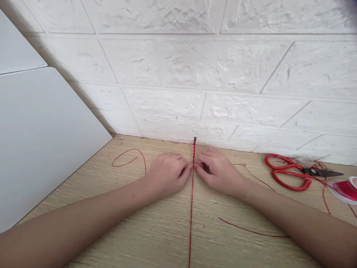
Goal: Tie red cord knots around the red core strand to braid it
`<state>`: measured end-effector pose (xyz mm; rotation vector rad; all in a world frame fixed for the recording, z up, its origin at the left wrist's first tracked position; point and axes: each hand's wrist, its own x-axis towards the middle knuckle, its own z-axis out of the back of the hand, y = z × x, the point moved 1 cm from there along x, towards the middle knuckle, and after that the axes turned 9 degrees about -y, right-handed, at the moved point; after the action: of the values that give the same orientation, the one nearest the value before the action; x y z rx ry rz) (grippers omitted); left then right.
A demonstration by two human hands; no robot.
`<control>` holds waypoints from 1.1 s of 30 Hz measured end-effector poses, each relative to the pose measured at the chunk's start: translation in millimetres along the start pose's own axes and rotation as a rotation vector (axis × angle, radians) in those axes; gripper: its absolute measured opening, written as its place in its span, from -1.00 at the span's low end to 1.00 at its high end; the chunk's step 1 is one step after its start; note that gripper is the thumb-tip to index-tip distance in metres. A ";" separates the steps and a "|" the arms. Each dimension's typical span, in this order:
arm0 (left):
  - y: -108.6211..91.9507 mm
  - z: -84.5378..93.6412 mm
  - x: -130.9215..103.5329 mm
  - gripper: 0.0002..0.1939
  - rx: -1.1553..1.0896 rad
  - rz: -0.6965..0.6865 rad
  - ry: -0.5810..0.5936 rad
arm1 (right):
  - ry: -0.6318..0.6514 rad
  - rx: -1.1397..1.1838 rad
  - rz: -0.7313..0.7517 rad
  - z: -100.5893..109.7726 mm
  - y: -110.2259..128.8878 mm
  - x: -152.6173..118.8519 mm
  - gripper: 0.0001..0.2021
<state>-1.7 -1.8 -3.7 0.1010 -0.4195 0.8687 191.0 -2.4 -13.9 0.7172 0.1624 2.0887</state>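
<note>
A red cord point(191, 208) runs from a small nail point(195, 138) at the foot of the wall straight toward me. Its upper stretch is knotted or twisted. Left of the cord, my left hand point(169, 173) pinches a thin red strand just beside the knotted part; the strand's loose end point(131, 149) curls on the table beyond the wrist. On the other side, my right hand point(216, 169) is closed on another thin strand, whose tail point(256, 176) trails out to the right. Both hands' fingertips are close together at the cord.
Orange-handled scissors point(291, 174) lie at the right, near a spool of red thread point(346, 189) and a clear plastic piece point(302, 160). A loose red thread point(251, 231) lies by my right forearm. A white panel point(50, 141) stands at the left; a white brick-patterned wall point(178, 63) rises behind.
</note>
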 end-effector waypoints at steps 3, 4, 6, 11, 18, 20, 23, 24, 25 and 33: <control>0.1 0.2 -0.2 -0.59 0.005 -0.003 0.011 | 0.002 0.003 0.000 0.5 0.1 -0.1 -0.75; 0.1 0.2 -0.2 -0.59 0.007 -0.004 0.014 | 0.002 0.003 -0.001 0.6 0.1 -0.1 -0.76; 0.3 0.3 -0.3 -0.59 0.010 -0.006 0.018 | -0.001 0.001 -0.002 0.6 0.4 0.1 -0.75; 0.4 0.3 -0.2 -0.59 0.017 -0.014 0.022 | -0.008 0.003 0.005 0.9 0.3 0.3 -0.76; -1.2 1.8 0.1 -0.60 0.035 -0.021 0.038 | -0.019 0.017 0.007 -0.3 -0.5 1.0 -0.75; -2.2 2.5 0.9 -0.61 0.037 -0.023 0.035 | -0.028 0.008 0.008 -1.0 -0.3 2.3 -0.73; -4.1 3.5 1.8 -0.61 0.041 -0.014 0.035 | -0.040 -0.014 0.012 -1.2 1.0 4.6 -0.70; -4.7 3.8 1.9 -0.61 0.043 -0.011 0.037 | -0.043 -0.023 0.012 -1.0 1.7 5.3 -0.70; -5.2 3.9 1.7 -0.61 0.047 -0.008 0.040 | -0.044 -0.034 0.011 -0.7 2.5 5.7 -0.70; -10.4 5.6 0.2 -0.54 0.145 0.017 0.032 | 0.017 -0.084 0.030 0.8 7.4 6.8 -0.66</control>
<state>4.5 -9.8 2.4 0.2169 -0.3274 0.9163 183.2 -1.4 -7.6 0.6552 0.0731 2.1170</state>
